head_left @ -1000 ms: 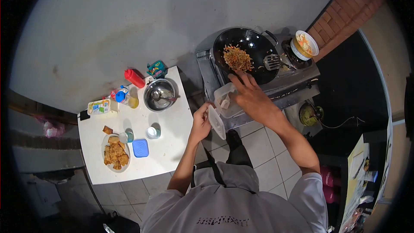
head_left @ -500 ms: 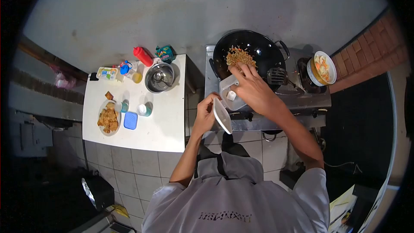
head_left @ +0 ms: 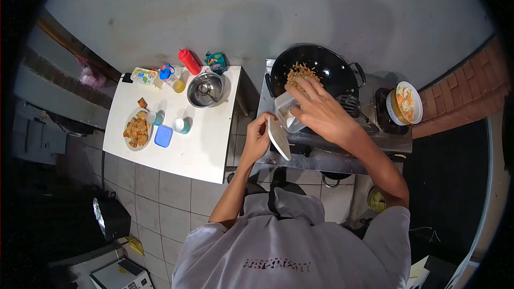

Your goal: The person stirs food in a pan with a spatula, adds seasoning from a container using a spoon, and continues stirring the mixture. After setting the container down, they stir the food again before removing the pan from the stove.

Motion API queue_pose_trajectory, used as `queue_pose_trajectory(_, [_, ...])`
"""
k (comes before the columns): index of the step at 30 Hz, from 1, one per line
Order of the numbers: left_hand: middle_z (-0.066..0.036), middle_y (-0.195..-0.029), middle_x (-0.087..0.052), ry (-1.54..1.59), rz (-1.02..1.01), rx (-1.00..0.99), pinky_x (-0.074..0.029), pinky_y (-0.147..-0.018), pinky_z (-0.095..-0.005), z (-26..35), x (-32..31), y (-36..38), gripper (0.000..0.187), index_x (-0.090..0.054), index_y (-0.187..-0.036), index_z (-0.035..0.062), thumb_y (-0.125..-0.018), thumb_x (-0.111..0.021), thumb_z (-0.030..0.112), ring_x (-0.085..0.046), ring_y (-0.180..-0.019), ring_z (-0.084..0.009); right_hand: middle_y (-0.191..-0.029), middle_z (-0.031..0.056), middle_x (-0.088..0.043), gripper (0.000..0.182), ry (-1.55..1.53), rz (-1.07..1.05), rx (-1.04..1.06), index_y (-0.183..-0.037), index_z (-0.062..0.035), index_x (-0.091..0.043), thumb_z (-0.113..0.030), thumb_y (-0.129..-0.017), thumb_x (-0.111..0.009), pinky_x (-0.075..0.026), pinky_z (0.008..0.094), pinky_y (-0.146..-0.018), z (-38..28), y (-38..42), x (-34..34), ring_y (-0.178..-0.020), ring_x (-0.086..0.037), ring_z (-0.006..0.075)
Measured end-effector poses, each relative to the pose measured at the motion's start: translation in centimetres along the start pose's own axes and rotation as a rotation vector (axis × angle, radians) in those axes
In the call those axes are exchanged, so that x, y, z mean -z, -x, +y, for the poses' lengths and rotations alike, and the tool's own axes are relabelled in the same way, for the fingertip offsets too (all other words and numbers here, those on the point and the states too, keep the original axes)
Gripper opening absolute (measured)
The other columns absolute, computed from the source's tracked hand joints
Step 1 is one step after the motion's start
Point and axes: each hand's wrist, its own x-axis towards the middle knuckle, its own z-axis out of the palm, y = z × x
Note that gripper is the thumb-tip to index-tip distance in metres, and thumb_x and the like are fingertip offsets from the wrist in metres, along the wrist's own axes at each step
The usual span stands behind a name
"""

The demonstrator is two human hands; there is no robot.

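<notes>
My left hand (head_left: 257, 138) is closed on the white lid (head_left: 279, 140) of a clear plastic container (head_left: 293, 119), which is held at the near edge of the wok. A small white object (head_left: 290, 121) lies inside the container. Over the container and the wok's near rim is my right hand (head_left: 320, 108), palm down, fingers apart and reaching toward the food; whether anything is under the fingers is hidden. Shredded food with orange bits (head_left: 305, 73) sits in the black wok (head_left: 340, 78). A slotted black spatula (head_left: 349, 105) rests at the wok's right side.
On the right of the stove stands a bowl of sliced vegetables (head_left: 405, 103). The white table (head_left: 206, 152) at left holds a steel bowl (head_left: 205, 90), a red bottle (head_left: 189, 61), a plate of fried food (head_left: 137, 131), a blue lid (head_left: 163, 136) and small jars.
The view has shifted slightly. My right hand has drawn back a little over the container, and its fingers look more spread. My left hand still holds the lid.
</notes>
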Motion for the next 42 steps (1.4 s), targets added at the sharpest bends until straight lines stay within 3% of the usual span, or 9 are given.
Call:
queue_pose_trajectory(5, [0.001, -0.084, -0.054, 0.006, 0.037, 0.002, -0.040, -0.068, -0.0203, -1.1, -0.3, -0.1, 0.007, -0.054, -0.091, -0.0004, -0.093, -0.050, 0.004, -0.048, -0.076, -0.0052, -0.126, 0.0135, -0.050, 0.021, -0.003, 0.031, -0.024, -0.090, -0.0011, -0.068, -0.011, -0.073, -0.061, -0.037, 0.0392, -0.100, 0.1, 0.2, -0.5, -0.124, -0.042, 0.0298])
queue_pose_trajectory(9, [0.001, -0.082, -0.054, 0.003, 0.079, 0.003, -0.040, -0.068, -0.0203, -2.0, -0.5, 0.1, 0.007, -0.054, -0.091, -0.0004, -0.094, -0.051, 0.006, -0.049, -0.075, -0.0049, -0.124, 0.0130, -0.051, 0.019, -0.040, 0.047, -0.022, -0.087, -0.0006, -0.067, -0.012, -0.073, -0.060, -0.039, 0.0382, -0.095, 0.3, 0.5, -0.4, -0.120, -0.044, 0.0279])
queue_pose_trajectory(11, [0.001, -0.080, -0.055, -0.022, 0.093, 0.000, -0.040, -0.067, -0.0204, -2.1, -0.4, 0.3, 0.008, -0.055, -0.092, -0.0003, -0.095, -0.051, 0.007, -0.049, -0.075, -0.0045, -0.116, 0.0115, -0.055, 0.018, -0.079, -0.022, 0.020, -0.087, -0.0011, -0.066, -0.012, -0.074, -0.060, -0.041, 0.0357, -0.091, 0.5, 0.5, -0.5, -0.113, -0.048, 0.0244])
queue_pose_trajectory(18, [0.002, -0.079, -0.055, -0.067, 0.150, 0.058, -0.040, -0.066, -0.0203, -2.6, -0.3, 1.2, 0.010, -0.056, -0.092, -0.0005, -0.096, -0.050, 0.007, -0.048, -0.073, -0.0037, -0.093, 0.0091, -0.060, 0.012, -0.086, -0.070, -0.008, -0.086, -0.0025, -0.060, -0.006, -0.075, -0.058, -0.042, 0.0342, -0.088, 0.7, 1.0, -1.7, -0.100, -0.055, 0.0237])
queue_pose_trajectory(21, [0.003, -0.078, -0.055, -0.041, 0.154, 0.031, -0.039, -0.064, -0.0201, -3.1, -0.4, 1.3, 0.011, -0.056, -0.091, -0.0003, -0.096, -0.051, 0.008, -0.047, -0.072, -0.0033, -0.085, 0.0118, -0.061, 0.009, -0.125, -0.012, -0.056, -0.084, -0.0005, -0.059, -0.004, -0.075, -0.058, -0.046, 0.0365, -0.081, 0.7, 1.1, -2.5, -0.091, -0.059, 0.0274])
queue_pose_trajectory(23, [0.003, -0.078, -0.055, -0.026, 0.188, 0.041, -0.038, -0.063, -0.0197, -3.1, -0.4, 1.1, 0.012, -0.057, -0.090, -0.0003, -0.096, -0.051, 0.008, -0.046, -0.072, -0.0028, -0.081, 0.0140, -0.060, 0.008, -0.327, 0.073, -0.191, -0.083, 0.0010, -0.059, -0.004, -0.077, -0.060, -0.049, 0.0399, -0.071, 1.0, 0.9, -3.6, -0.081, -0.061, 0.0325])
queue_pose_trajectory(29, [0.001, -0.082, -0.056, -0.017, 0.197, -0.001, -0.037, -0.063, -0.0189, -2.8, -0.8, 1.0, 0.010, -0.058, -0.089, -0.0019, -0.094, -0.053, 0.005, -0.045, -0.072, -0.0032, -0.077, 0.0155, -0.060, 0.007, -0.519, 0.144, -0.457, -0.082, 0.0013, -0.062, -0.006, -0.080, -0.062, -0.048, 0.0444, -0.064, -1.0, 1.3, -4.7, -0.073, -0.061, 0.0366])
queue_pose_trajectory(42, [-0.002, -0.086, -0.061, -0.018, 0.230, -0.047, -0.033, -0.059, -0.0172, -2.5, -1.4, 1.4, 0.010, -0.064, -0.087, -0.0032, -0.087, -0.055, -0.007, -0.045, -0.068, -0.0031, -0.071, 0.0185, -0.057, 0.003, -0.676, 0.278, -0.475, -0.076, 0.0036, -0.058, 0.001, -0.077, -0.059, -0.044, 0.0451, -0.059, -3.4, 2.2, -6.0, -0.067, -0.058, 0.0401])
